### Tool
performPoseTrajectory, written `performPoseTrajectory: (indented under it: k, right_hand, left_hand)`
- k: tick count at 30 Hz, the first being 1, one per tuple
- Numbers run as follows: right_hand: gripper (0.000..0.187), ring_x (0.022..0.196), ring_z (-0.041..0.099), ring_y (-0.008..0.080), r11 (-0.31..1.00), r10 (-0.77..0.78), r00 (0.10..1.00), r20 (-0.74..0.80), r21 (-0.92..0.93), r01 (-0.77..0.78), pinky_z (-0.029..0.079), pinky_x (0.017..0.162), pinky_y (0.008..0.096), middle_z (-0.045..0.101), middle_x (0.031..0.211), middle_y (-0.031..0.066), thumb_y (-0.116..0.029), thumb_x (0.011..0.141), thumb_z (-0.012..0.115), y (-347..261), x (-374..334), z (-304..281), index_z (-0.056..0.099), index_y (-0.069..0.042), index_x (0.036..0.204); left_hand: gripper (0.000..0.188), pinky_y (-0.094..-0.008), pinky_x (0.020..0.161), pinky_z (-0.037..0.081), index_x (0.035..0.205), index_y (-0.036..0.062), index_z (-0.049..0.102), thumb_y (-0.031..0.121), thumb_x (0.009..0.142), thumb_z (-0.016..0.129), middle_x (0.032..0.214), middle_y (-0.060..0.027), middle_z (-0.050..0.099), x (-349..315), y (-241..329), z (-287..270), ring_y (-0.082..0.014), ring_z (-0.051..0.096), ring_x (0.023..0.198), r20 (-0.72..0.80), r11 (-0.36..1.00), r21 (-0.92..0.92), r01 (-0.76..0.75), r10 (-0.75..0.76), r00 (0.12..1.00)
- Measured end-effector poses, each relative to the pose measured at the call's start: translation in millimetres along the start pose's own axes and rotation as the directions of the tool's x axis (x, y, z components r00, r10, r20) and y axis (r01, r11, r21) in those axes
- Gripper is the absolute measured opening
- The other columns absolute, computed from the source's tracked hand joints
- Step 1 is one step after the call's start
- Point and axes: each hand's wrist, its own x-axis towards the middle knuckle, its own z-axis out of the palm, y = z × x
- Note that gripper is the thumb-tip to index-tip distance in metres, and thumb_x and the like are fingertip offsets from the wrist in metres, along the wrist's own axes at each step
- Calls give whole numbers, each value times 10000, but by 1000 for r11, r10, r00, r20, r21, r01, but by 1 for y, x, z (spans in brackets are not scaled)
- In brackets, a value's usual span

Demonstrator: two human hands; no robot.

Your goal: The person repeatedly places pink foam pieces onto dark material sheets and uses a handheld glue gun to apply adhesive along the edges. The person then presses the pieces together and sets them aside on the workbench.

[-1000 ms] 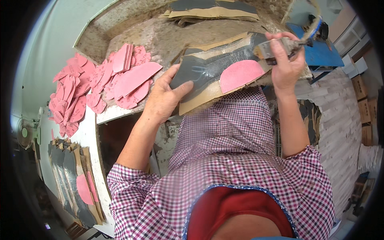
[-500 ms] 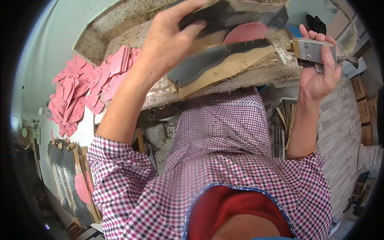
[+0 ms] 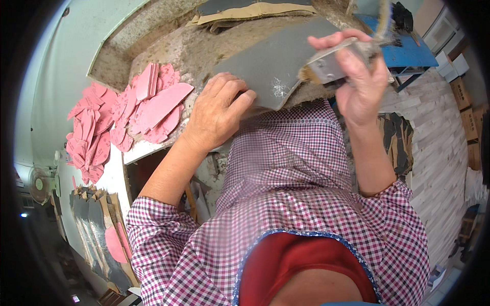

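Observation:
A dark grey, flat sheet piece (image 3: 270, 58) lies on the stained worktable, with a whitish patch near its near right corner. At its near left edge rests my left hand (image 3: 217, 109), fingers bent and closed on that edge. My right hand (image 3: 360, 76) grips a wide brush (image 3: 329, 66) with a metal body, tan bristles and a hose at its back. The bristles are at the right part of the grey piece; whether they touch it I cannot tell. The brush is slightly blurred.
Pink cut pieces (image 3: 92, 127) lie heaped left of my left hand. More dark and tan pieces (image 3: 255, 11) lie at the back of the worktable (image 3: 168, 43). Lower left stands a row of grey and tan pieces (image 3: 94, 229). A blue table (image 3: 408, 53) is at the right.
My left hand has come down from a raised, blurred dark piece to the grey piece's edge. The brush has moved left and nearer. A large pink piece now shows atop the pink heap.

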Motion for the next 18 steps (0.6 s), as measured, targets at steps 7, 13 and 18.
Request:
performPoseTrajectory:
  k: [7,13,18]
  right_hand:
    - [294,898,655,130,916,-158,987,-21,-376,139,519,823,276,693,966,68,-122,859,728,18,25,-45,589,-6,1091]
    - [302,833,641,105,815,-283,948,-142,-556,160,515,765,250,697,961,54,-128,849,755,20,56,-100,600,-10,1080]
    - [317,823,653,120,886,-184,974,-132,-452,106,542,754,271,688,948,59,-130,849,744,26,41,-52,574,-24,1096]
  left_hand:
    - [267,-434,836,541,894,17,642,-52,638,676,922,-108,591,-2,-1,5,-312,621,940,-28,1000,16,-12,12,1000]
    - [242,-449,894,520,898,13,620,-6,659,652,932,-118,584,-5,0,9,-313,611,950,-36,1000,4,-20,20,999]
    - [240,-450,912,512,905,13,612,29,668,642,942,-120,580,-5,0,8,-307,607,954,-34,999,18,-34,34,999]
